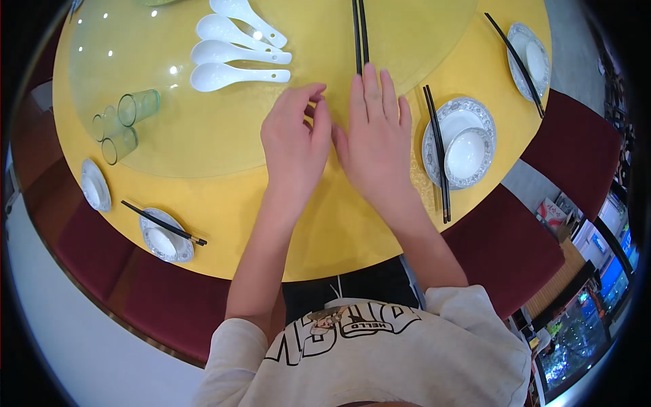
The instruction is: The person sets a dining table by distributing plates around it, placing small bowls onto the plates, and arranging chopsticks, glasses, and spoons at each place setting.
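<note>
My right hand (378,139) lies flat, palm down, with its fingers stretched forward over the glass turntable. Its fingertips are at the near ends of a pair of black chopsticks (360,35), and it seems to be touching them. Beside it, my left hand (296,132) is loosely curled, with a gap between thumb and fingers and nothing visible in it. Several white spoons (237,73) lie fanned out just beyond my left hand, their handles pointing right.
Green-tinted glasses (139,107) lie on the left. To the right, a patterned plate (480,112) carries a white bowl (466,153), with chopsticks (437,152) along its left side. Other place settings (166,237) line the round yellow table (325,230). Dark red chairs (505,244) surround it.
</note>
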Tool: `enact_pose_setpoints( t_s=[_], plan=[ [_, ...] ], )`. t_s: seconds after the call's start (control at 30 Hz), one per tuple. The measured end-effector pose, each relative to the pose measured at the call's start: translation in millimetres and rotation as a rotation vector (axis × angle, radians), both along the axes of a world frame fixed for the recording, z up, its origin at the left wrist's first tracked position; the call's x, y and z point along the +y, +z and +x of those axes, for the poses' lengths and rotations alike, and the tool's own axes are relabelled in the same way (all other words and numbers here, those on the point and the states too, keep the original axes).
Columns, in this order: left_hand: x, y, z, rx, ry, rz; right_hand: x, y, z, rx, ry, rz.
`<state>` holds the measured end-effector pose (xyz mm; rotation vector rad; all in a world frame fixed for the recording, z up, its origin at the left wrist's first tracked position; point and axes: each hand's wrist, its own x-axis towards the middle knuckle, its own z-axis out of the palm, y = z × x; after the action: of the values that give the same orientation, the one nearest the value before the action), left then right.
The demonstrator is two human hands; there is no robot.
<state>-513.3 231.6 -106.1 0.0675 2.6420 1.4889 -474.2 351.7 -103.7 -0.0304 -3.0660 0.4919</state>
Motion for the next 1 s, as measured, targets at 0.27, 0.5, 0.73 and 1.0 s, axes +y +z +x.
enact_pose_setpoints(
  t_s=[0.27, 0.5, 0.73, 1.0],
  plan=[
    [22, 4, -25, 0.141, -0.123, -0.236, 12, 2, 50, -0.029, -0.356, -0.729],
    [28, 0, -19, 0.198, -0.219, -0.373, 10, -24, 39, -0.109, -0.528, -1.244],
    [25, -5, -5, 0.159, -0.200, -0.308, 12, -24, 31, -0.431, -0.624, -1.645],
    [-16, 4, 16, -0.132, -0.115, 0.145, -15, -13, 79, -0.317, -0.591, -1.582]
  ],
)
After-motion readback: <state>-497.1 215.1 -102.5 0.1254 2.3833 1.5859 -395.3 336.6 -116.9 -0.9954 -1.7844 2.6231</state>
